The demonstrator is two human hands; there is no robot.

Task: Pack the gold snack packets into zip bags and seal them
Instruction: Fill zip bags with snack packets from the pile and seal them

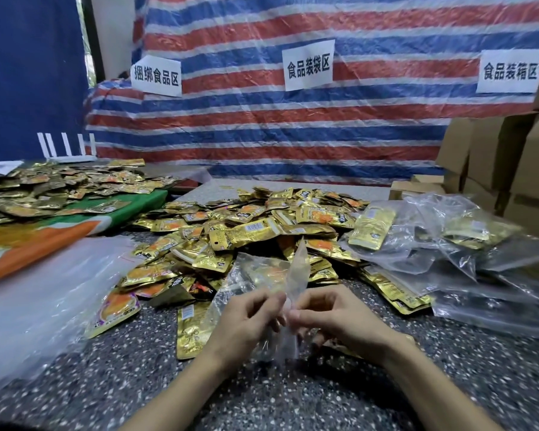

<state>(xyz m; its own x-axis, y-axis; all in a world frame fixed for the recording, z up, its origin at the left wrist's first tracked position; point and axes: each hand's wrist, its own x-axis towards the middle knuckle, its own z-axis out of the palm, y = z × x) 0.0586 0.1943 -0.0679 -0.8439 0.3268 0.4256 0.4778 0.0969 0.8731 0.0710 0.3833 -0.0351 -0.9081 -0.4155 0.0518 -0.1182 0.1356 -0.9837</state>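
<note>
Over the speckled desk (106,384), the left hand (246,318) and right hand (330,315) both pinch one clear zip bag (297,275), fingers curled on its edge. Gold packets (262,225) lie heaped just beyond the hands, with filled bags (448,244) at right.

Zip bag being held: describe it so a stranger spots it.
On the speckled table, find the central heap of gold packets. At its near edge the left hand and right hand pinch a clear zip bag, the only bag held upright.
</note>
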